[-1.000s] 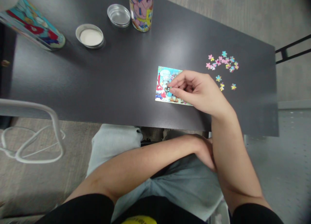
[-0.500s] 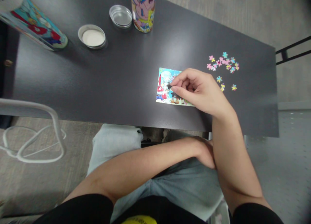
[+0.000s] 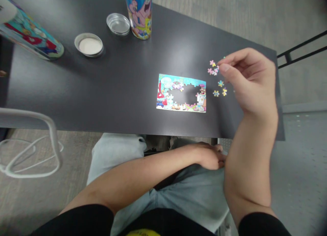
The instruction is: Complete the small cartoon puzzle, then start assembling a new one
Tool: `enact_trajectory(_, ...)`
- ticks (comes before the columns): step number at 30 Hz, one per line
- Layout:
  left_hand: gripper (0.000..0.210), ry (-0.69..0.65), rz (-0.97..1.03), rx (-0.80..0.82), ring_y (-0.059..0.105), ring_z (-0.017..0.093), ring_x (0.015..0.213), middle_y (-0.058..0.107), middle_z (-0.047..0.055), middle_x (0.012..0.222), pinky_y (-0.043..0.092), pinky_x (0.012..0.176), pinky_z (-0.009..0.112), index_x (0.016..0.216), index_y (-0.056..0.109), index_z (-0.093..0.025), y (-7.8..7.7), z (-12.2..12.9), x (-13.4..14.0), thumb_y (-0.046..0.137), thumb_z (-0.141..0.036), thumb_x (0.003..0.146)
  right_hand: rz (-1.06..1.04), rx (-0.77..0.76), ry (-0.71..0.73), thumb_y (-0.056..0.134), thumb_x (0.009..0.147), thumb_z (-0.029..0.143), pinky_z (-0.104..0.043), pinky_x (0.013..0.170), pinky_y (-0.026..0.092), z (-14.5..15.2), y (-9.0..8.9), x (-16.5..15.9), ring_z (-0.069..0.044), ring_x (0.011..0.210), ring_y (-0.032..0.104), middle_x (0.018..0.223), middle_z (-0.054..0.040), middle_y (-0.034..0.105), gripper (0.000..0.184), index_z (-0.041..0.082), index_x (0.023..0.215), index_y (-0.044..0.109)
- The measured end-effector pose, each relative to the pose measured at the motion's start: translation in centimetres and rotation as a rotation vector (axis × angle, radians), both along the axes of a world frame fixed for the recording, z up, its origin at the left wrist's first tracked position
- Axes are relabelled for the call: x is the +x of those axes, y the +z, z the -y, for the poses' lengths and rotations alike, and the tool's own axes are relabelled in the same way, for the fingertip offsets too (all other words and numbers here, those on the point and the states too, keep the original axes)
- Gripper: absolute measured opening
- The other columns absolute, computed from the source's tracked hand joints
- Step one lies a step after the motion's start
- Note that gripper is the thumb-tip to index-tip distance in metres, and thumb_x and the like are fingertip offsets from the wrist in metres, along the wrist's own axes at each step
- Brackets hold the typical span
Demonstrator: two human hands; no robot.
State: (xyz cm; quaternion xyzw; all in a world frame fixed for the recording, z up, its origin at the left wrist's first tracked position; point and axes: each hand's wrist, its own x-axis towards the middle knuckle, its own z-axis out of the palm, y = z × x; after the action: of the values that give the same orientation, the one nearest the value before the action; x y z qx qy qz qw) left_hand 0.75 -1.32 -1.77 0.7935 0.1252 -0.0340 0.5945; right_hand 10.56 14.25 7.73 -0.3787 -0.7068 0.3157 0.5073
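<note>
Found right hand at the loose pieces, thumb and forefinger pinched narrow; cannot tell whether on a piece. Located part-built puzzle, open at its middle, near them on the desk. Judged as selecting a piece; calls next for a secure fingertip hold. Noted left hand over the lap, metal lids and printed cans well apart. Obstructed chiefly by right hand, masking some loose pieces.

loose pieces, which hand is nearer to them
Right. The right hand is at the loose pieces, partly hiding them; the left hand is over the lap, off the table.
</note>
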Motion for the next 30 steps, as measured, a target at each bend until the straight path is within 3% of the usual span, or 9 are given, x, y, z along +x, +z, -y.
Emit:
enact_trajectory(2,0.062,-0.041,-0.014,-0.029,0.084,0.040,0.162,0.056,0.014,0.206,0.064,0.140,0.053,0.180,0.079,-0.039,0.0,0.1,-0.5,0.052,-0.057,0.128,0.001,0.024,-0.017,0.117,0.091,0.081,-0.035,0.073,0.049,0.1,0.3,1.0,-0.015,0.081,0.069,0.097,-0.0037,0.089,0.061,0.024,0.109,0.101)
enact_trajectory(5,0.068,-0.048,-0.048,-0.103,0.082,0.046,0.163,0.039,0.012,0.216,0.064,0.139,0.054,0.185,0.072,-0.042,0.0,0.2,-0.9,0.061,-0.068,0.123,0.011,0.060,-0.086,0.114,0.098,0.074,-0.037,0.077,0.052,0.2,0.5,3.0,-0.016,0.083,0.071,0.099,-0.0046,0.090,0.054,0.023,0.110,0.100)
enact_trajectory(9,0.067,-0.073,-0.050,-0.102,0.076,0.045,0.173,0.045,0.012,0.212,0.056,0.147,0.051,0.190,0.068,-0.040,0.0,0.0,-1.1,0.053,-0.047,0.125,0.086,0.023,-0.248,0.100,0.114,0.024,-0.038,0.085,0.059,0.0,0.6,5.6,-0.016,0.087,0.075,0.103,-0.0051,0.091,0.010,0.022,0.108,0.093)
enact_trajectory(11,0.070,-0.058,-0.051,-0.105,0.072,0.045,0.177,0.046,0.012,0.211,0.052,0.152,0.052,0.194,0.063,-0.040,0.1,-0.1,-1.2,0.056,-0.052,0.125,0.142,-0.029,-0.324,0.089,0.113,0.007,-0.037,0.087,0.060,-0.4,0.4,6.7,-0.017,0.089,0.077,0.104,-0.0049,0.091,0.018,0.023,0.106,0.090)
enact_trajectory(13,0.078,-0.039,-0.046,-0.118,0.067,0.048,0.182,0.044,0.014,0.212,0.049,0.155,0.056,0.196,0.060,-0.040,0.1,-0.2,-1.3,0.064,-0.061,0.122,0.158,-0.081,-0.357,0.084,0.110,0.001,-0.036,0.086,0.060,-0.8,0.0,7.7,-0.018,0.091,0.077,0.104,-0.0048,0.090,0.023,0.023,0.107,0.088)
enact_trajectory(19,0.088,-0.075,-0.127,-0.062,0.071,0.043,0.179,0.044,0.010,0.212,0.052,0.153,0.049,0.203,0.051,-0.043,-0.1,-0.7,-1.3,0.058,-0.034,0.117,0.097,-0.217,-0.450,0.092,0.104,0.028,-0.041,0.092,0.061,-2.3,-2.9,10.2,-0.024,0.097,0.074,0.108,-0.0042,0.086,0.009,0.028,0.110,0.086)
enact_trajectory(23,0.090,-0.068,-0.194,-0.047,0.069,0.047,0.181,0.053,0.022,0.205,0.054,0.151,0.053,0.211,0.038,-0.025,0.4,-1.0,-1.5,0.047,-0.045,0.123,0.156,-0.291,-0.531,0.091,0.102,0.033,-0.045,0.092,0.060,-2.4,-4.7,11.1,-0.026,0.092,0.072,0.100,-0.0019,0.078,0.010,0.030,0.108,0.084)
enact_trajectory(26,0.104,-0.080,-0.211,-0.054,0.068,0.051,0.180,0.051,0.025,0.206,0.056,0.149,0.053,0.212,0.033,-0.023,0.8,-1.1,-1.7,0.057,-0.064,0.120,0.233,-0.343,-0.456,0.096,0.103,0.042,-0.046,0.086,0.057,-1.8,-4.7,10.6,-0.025,0.081,0.064,0.096,-0.0013,0.075,0.017,0.030,0.111,0.087)
enact_trajectory(30,0.083,-0.078,-0.209,-0.034,0.072,0.046,0.177,0.056,0.020,0.203,0.054,0.151,0.052,0.202,0.050,-0.030,0.6,-1.0,-1.5,0.053,-0.047,0.121,0.358,-0.348,-0.292,0.111,0.093,0.051,-0.050,0.091,0.061,-1.2,-3.8,8.5,-0.027,0.085,0.066,0.112,-0.0068,0.079,0.035,0.030,0.104,0.086)
